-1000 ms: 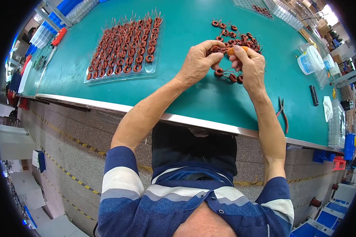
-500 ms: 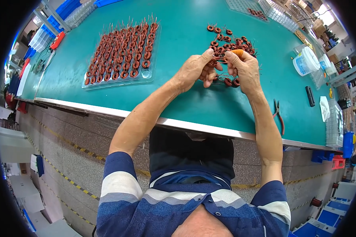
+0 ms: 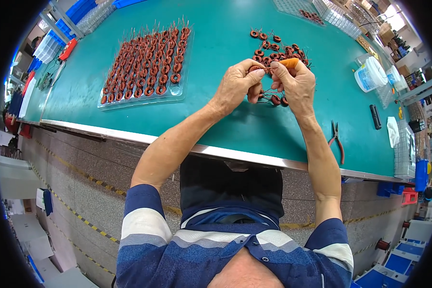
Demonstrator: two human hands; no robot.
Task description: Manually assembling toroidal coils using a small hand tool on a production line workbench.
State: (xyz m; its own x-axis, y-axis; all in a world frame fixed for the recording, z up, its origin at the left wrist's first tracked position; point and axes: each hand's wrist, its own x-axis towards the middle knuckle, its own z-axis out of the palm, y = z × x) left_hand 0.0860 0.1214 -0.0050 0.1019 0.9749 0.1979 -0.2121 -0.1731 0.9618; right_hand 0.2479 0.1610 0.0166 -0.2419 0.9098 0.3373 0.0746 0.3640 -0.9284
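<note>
My left hand (image 3: 236,85) grips a copper-wound ring coil (image 3: 254,69) between thumb and fingers. On the coil's right side, my right hand (image 3: 297,89) pinches a thin wire lead (image 3: 269,68) of it. An orange cover (image 3: 290,62) wraps my right index finger. Loose ring coils (image 3: 276,46) lie in a cluster just beyond both hands, partly hidden by them, and a few more (image 3: 275,100) sit below my fingers. To the left, a clear plastic tray (image 3: 176,91) holds rows of similar coils (image 3: 146,65) with their leads pointing up.
Red-handled pliers (image 3: 338,139) lie right of my right forearm on the green table (image 3: 221,33). Farther right are a black bar-shaped object (image 3: 375,116) and a white tub (image 3: 370,75). Clear trays (image 3: 338,18) stand at the far right; a red tool (image 3: 69,49) rests far left.
My left hand has turned, its fingers now curled more closely round the coil, which shows more plainly. My right hand stays close by, pinching at the lead.
</note>
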